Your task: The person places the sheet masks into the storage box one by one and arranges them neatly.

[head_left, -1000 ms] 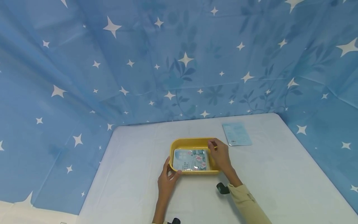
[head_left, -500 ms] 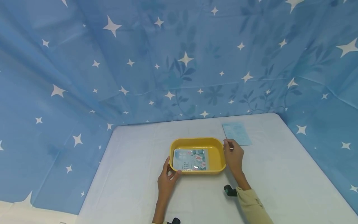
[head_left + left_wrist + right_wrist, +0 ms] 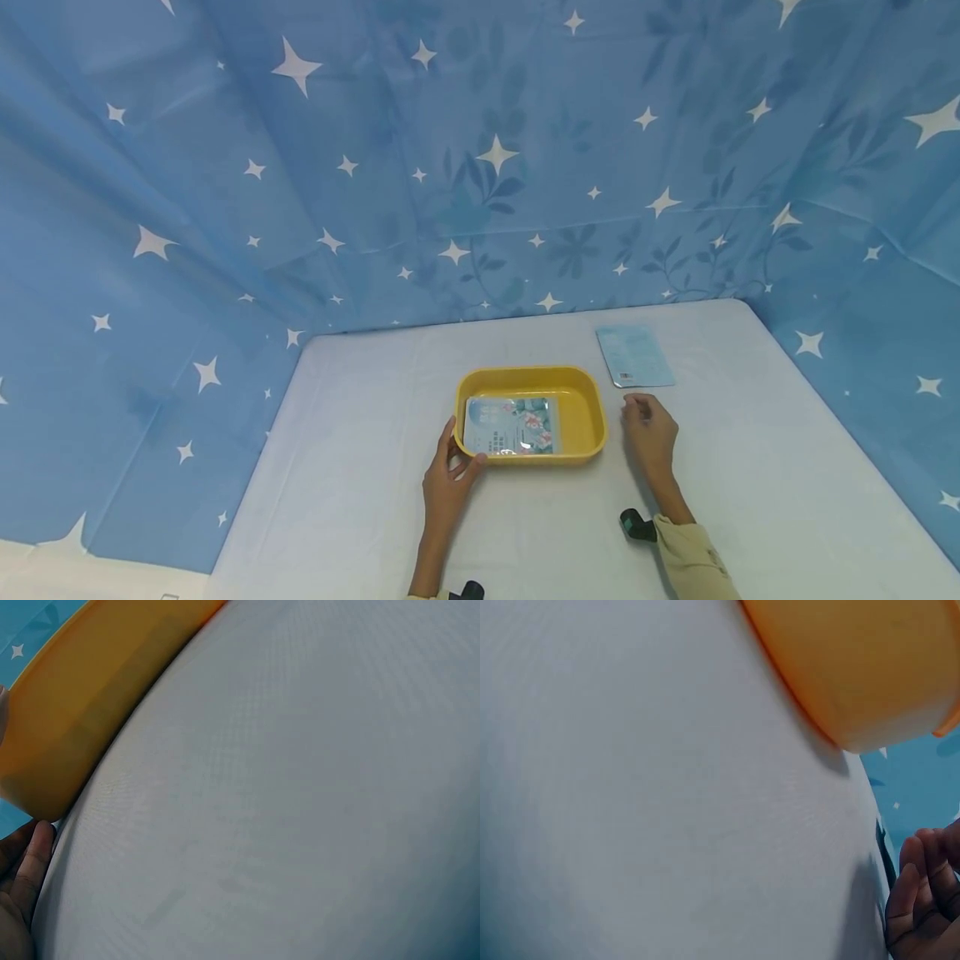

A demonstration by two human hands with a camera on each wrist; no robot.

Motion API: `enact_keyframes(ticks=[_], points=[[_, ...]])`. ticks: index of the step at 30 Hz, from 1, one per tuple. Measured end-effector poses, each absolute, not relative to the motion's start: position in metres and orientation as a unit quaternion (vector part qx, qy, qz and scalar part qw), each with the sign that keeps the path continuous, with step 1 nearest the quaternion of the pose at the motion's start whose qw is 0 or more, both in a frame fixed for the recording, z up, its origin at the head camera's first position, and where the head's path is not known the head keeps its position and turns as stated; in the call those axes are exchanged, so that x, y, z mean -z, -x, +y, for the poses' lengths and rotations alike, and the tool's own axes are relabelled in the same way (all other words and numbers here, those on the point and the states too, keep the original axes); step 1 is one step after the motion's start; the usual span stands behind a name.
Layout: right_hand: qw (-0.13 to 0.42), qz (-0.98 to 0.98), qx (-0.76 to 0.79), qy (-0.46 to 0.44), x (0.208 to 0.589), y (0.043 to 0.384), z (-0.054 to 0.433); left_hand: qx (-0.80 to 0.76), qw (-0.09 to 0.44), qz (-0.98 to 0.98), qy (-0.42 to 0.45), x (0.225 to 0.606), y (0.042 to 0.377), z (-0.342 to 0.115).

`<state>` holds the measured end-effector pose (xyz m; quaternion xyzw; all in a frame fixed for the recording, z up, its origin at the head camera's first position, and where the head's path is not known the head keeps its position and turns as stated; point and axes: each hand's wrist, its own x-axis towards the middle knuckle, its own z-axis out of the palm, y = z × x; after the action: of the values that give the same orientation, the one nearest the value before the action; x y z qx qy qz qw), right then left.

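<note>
In the head view, my left hand (image 3: pixel 447 492) holds the near left corner of a yellow plastic tray (image 3: pixel 587 417), thumb at the front rim and fingers along the left side. A flat, shiny light-blue packet (image 3: pixel 502 427) printed with pink flowers lies inside, toward the tray's left. My right hand (image 3: pixel 651 433) is just right of the tray, apart from it, with fingers loosely bent. No object shows in its fingers (image 3: pixel 905 892) in the right wrist view. A second light-blue packet (image 3: pixel 636 357) lies on the table, just beyond that hand.
A white cloth covers the table (image 3: pixel 360 400). Behind and at both sides hangs a blue curtain (image 3: pixel 420 200) with white stars. Dark wrist devices are on both arms; the right one (image 3: pixel 637 527) stands out near the sleeve.
My right hand has moved out from over the tray, past its right rim, to the table on the right. My left hand stays on the tray corner; both packets stay in place.
</note>
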<state>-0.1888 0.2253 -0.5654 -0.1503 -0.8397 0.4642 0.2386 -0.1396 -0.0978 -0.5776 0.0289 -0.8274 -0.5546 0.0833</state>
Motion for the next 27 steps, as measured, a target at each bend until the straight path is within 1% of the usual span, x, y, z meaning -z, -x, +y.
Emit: enact_keyframes(ticks=[12, 19, 27], points=[[0.218, -0.85, -0.451, 0.162, 0.569, 0.193, 0.231, 0.56, 0.089, -0.823, -0.022, 0.576, 0.139, -0.097], [0.211, -0.857, -0.442, 0.159, 0.567, 0.195, 0.234, 0.557, 0.106, -0.823, -0.007, 0.574, 0.141, -0.097], [0.206, -0.865, -0.429, 0.162, 0.565, 0.2, 0.242, 0.56, 0.096, -0.823, -0.014, 0.577, 0.14, -0.097]])
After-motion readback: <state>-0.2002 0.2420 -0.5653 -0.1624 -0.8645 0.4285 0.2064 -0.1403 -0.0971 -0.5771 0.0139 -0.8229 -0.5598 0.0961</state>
